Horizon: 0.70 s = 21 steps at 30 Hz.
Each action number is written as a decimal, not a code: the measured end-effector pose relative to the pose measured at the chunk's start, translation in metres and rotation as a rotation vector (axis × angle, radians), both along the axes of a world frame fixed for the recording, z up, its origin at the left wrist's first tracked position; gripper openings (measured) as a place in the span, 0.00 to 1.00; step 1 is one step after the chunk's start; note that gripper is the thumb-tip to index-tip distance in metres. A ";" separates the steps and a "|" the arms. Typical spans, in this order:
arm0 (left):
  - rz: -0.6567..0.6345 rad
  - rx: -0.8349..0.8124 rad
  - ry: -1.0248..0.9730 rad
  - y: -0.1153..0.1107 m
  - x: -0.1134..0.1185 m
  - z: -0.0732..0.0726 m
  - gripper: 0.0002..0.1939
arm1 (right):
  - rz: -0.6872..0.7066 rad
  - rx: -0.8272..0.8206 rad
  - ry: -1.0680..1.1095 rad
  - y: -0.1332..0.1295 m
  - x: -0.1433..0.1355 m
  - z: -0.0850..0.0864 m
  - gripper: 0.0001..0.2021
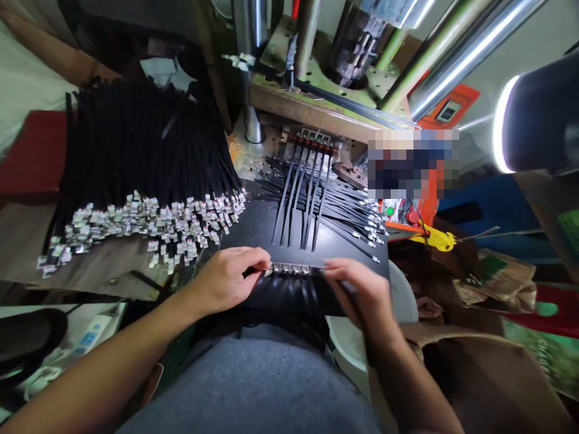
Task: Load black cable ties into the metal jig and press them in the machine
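Low over the front of the black work surface (253, 226) is a narrow bar (292, 269) with a row of small metal connectors along it. Black flat cables (294, 292) hang from the bar toward my body. My left hand (235, 277) is closed, its thumb and forefinger pinching the bar's left end. At the right end, my right hand (359, 286) has its fingers drawn together; they are a little blurred, and what lies between them is unclear. Beyond the bar, several black cables (302, 205) run out from a fixture (314, 141) under the press.
A press with metal columns (256, 78) and a thick plate (312, 111) stands behind. Many black cables with silver ends (149, 144) are heaped at left. More loose cables (348, 208) lie at right, near a green button (389, 211). A lit lamp (534, 120) juts in at upper right.
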<state>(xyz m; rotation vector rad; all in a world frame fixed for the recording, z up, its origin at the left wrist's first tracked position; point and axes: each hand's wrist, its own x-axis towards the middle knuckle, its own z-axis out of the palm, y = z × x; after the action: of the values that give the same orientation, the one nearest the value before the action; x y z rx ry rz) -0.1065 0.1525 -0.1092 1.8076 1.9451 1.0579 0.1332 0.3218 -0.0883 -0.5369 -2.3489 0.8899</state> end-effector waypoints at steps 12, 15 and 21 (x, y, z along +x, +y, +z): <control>-0.138 0.028 0.280 -0.004 -0.004 0.003 0.12 | 0.261 0.113 -0.210 -0.010 -0.018 -0.016 0.12; -0.264 0.014 0.361 -0.011 -0.024 0.010 0.19 | 0.451 -0.056 -0.247 0.025 -0.021 -0.010 0.10; -0.222 -0.169 0.589 0.094 -0.095 0.035 0.22 | -0.013 0.225 -0.289 0.141 -0.131 0.012 0.13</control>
<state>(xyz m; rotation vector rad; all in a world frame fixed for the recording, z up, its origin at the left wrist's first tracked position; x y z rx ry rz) -0.2010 0.2461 -0.0744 2.3448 1.9757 0.2926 0.0020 0.4624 -0.0762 -0.6200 -2.6590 0.5605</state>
